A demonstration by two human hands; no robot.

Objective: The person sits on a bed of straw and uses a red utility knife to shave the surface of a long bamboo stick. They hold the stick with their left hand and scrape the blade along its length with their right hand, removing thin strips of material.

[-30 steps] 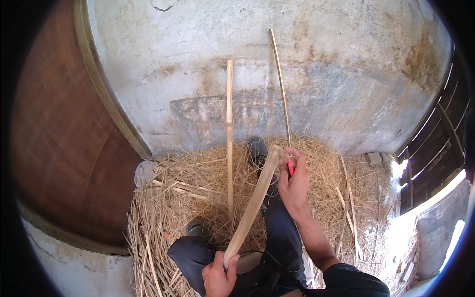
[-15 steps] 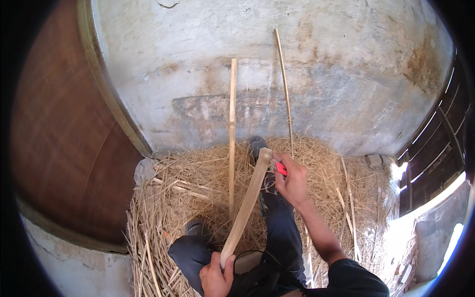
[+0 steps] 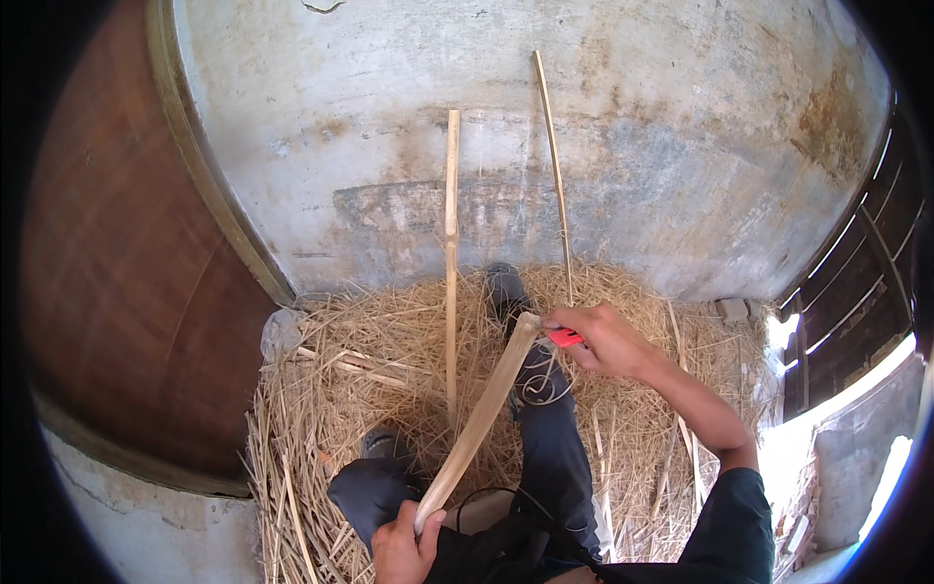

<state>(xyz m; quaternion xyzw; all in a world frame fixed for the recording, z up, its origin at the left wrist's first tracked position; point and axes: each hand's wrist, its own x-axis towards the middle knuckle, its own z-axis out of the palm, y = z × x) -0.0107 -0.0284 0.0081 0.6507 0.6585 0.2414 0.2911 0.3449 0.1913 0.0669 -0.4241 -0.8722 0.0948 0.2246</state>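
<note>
A pale bamboo strip (image 3: 477, 428) slants up and away from my lap, its far end thick and blunt near my right hand. Its near end is gripped by my left hand (image 3: 404, 547), the thumb lying along the top. My right hand (image 3: 611, 341) is closed on a small red utility knife (image 3: 565, 337) beside the strip's far end; the blade cannot be made out. Below the knife, a thin curled shaving (image 3: 545, 387) hangs over my right trouser leg.
Two bamboo lengths, one thick (image 3: 451, 195) and one thin (image 3: 553, 146), lean on the stained wall (image 3: 681, 146). Straw-like shavings (image 3: 632, 409) cover the floor around my feet. A brown panel (image 3: 146, 263) stands at left, a dark slatted screen (image 3: 856, 302) at right.
My right hand and the knife have shifted slightly right and turned, with the elbow swinging outward to the right. The bamboo's far end has dipped slightly nearer. A curled shaving shows more plainly.
</note>
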